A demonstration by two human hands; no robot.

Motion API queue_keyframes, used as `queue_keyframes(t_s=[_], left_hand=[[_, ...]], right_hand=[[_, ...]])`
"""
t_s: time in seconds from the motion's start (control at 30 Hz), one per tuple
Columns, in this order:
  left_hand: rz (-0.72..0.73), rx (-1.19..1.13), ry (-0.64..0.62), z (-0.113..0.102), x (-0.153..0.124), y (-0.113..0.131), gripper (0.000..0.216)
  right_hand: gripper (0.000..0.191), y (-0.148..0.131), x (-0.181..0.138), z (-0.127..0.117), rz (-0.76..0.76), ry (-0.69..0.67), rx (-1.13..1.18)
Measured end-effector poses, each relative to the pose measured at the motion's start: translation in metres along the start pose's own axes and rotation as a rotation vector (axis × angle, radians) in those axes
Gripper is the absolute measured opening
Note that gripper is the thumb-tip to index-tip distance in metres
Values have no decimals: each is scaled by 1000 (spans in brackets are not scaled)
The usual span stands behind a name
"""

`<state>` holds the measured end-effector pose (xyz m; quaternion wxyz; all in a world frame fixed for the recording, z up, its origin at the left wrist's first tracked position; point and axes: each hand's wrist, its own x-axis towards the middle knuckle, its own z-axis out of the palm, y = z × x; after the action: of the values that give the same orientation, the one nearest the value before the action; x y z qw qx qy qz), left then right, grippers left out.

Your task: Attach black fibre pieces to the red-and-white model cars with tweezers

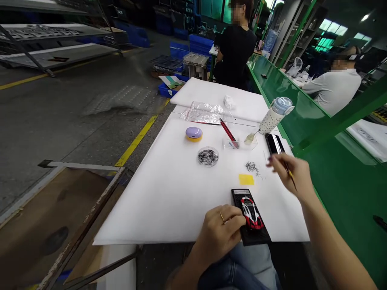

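Note:
My left hand (222, 229), with a ring on one finger, is closed at the left side of a red and white model car (252, 213). The car stands on a black base (256, 237) at the table's near edge, and my fingers grip the base beside it. Raised over the right part of the table, my right hand (294, 175) pinches a thin dark and yellow stick-like tool (290, 176); motion blurs its fingertips. Near that hand are a loose pile of small black slivers (252, 167) and a yellow paper piece (246, 179).
A round clear dish (208, 156) holds more black slivers. Around the white table (151, 193) stand a purple case (194, 133), a clear tray (226, 144) with red sticks (228, 132), a phone (274, 143) and a bottle (275, 116). A green ledge (329, 173) borders the right.

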<state>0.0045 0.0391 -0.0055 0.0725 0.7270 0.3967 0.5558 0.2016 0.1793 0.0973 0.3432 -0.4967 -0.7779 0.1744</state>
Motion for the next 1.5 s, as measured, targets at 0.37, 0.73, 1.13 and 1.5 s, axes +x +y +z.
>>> queue_keyframes(t_s=[0.37,0.73,1.13,1.5], left_hand=[[-68,-30,-20,-5,1,1,10],[-103,-32,-43,-8,2,2,8],[-99,6,-11,-7,3,3,13],[-116,10,-22,-8,4,4,11]], right_hand=[[26,23,96,43,-254,297,-62],[49,-19,-41,34,207,95,1062],[47,-15,-47,50,362,145,1052],[49,-12,-46,51,339,124,1003]])
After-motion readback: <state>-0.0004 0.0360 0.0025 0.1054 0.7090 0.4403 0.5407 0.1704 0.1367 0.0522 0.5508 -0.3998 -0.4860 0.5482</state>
